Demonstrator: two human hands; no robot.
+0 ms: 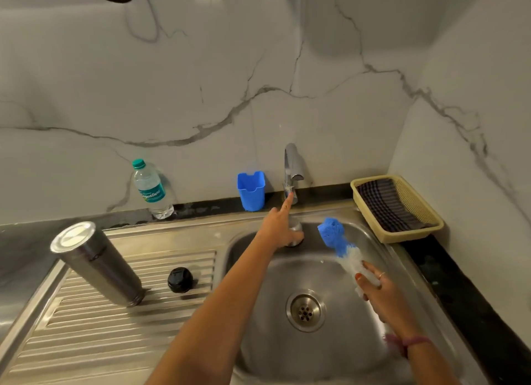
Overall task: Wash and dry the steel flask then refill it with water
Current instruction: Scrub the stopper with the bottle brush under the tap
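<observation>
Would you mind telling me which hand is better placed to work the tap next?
The left hand: its index finger already touches the tap lever, and it holds nothing. The right hand grips the bottle brush over the sink.

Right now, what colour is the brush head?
Blue, on the brush in the right hand; white bristles below. Head view.

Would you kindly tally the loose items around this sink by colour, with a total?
Blue: 2, cup and brush
Steel: 1, flask
Black: 1, lid
Clear: 1, bottle
Yellow: 1, basket
Dark checked: 1, cloth
Total: 7
</observation>
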